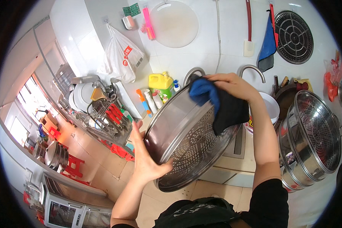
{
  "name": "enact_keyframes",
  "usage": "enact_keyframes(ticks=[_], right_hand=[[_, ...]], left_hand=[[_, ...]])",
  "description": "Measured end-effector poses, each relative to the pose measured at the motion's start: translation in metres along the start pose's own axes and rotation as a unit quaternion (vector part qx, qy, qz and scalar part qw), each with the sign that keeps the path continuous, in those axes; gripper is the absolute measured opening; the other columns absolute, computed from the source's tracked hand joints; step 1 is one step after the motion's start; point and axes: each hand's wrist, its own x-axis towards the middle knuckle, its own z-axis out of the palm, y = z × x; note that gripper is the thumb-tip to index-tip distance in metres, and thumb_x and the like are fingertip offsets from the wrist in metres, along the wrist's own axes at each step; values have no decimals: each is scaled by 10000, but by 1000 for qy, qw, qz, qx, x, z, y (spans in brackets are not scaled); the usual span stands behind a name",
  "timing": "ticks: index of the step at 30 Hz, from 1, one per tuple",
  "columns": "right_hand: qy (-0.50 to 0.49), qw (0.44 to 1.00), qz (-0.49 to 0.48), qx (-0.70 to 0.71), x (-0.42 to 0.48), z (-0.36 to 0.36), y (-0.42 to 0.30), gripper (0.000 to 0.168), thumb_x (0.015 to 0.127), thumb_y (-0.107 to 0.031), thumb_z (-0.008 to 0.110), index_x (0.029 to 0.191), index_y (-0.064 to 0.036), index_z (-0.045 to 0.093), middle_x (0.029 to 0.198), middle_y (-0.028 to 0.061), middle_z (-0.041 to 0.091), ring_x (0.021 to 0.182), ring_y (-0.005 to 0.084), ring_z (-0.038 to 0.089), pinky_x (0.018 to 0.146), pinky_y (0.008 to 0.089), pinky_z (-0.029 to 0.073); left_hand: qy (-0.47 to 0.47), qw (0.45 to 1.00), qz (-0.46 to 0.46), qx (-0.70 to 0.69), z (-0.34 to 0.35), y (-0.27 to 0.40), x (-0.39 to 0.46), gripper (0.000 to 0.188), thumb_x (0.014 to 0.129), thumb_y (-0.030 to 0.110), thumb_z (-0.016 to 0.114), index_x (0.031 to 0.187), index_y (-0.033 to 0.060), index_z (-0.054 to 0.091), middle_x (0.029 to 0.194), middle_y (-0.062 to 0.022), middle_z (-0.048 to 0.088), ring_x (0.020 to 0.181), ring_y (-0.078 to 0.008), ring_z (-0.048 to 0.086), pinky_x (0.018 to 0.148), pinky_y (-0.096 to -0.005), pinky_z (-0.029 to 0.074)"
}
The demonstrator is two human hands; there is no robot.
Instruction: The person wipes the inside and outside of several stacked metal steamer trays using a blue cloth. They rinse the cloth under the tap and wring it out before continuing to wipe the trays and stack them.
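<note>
A large round stainless-steel steamer tier (166, 129) with a perforated bottom is tilted in front of my body. My left hand (146, 162) grips its lower left rim, thumb over the edge and fingers spread. A blue and black cloth (230, 111) hangs from my right hand (232, 85) at the tier's upper right edge. The cloth's blue side lies bunched against the inner wall and covers part of the holes. Behind the tier, its far side hides most of the sink (239, 145).
Several stacked steamer tiers (316, 136) stand at right, beside a white bucket (269, 107). Two curved faucets rise behind, one a steel faucet (253, 69). A yellow-green detergent jug (161, 85) and bottles stand at left. A dish rack (102, 114) holds plates and red-handled knives.
</note>
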Motion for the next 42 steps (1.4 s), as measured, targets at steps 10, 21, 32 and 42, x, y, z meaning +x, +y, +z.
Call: enact_keyframes(ticks=[10,21,32,42], right_hand=[[158,914,241,287,-53,-16,136,269,911,-192,493,884,-3,682,777,-13,629,681,83,539,630,239,452],[542,676,63,495,-166,31,48,373,906,-294,527,1148,-17,591,1137,125,622,1034,233,589,923,373,454],[477,692,513,175,-442,120,-131,435,924,-434,539,1050,-31,644,907,53,604,805,118,535,730,265,450],[503,831,232,43,-424,39,-228,739,925,-480,508,1427,15,283,904,9,528,883,93,459,849,224,366]], left_hand=[[-23,998,-39,-37,-1,0,-1,1232,472,98,677,1479,66,-32,1421,-228,235,1131,-312,435,989,-404,346],[-21,973,-52,-222,-11,-7,-10,1122,432,44,618,1467,54,185,1298,-97,395,1201,-227,397,1036,-318,277],[34,832,-107,-543,-72,-9,18,930,542,77,657,1399,6,303,1218,-160,530,1087,-281,549,996,-372,417],[-226,704,-240,-629,68,49,111,451,742,341,521,1006,-14,612,875,-129,660,764,-270,639,718,-353,528]])
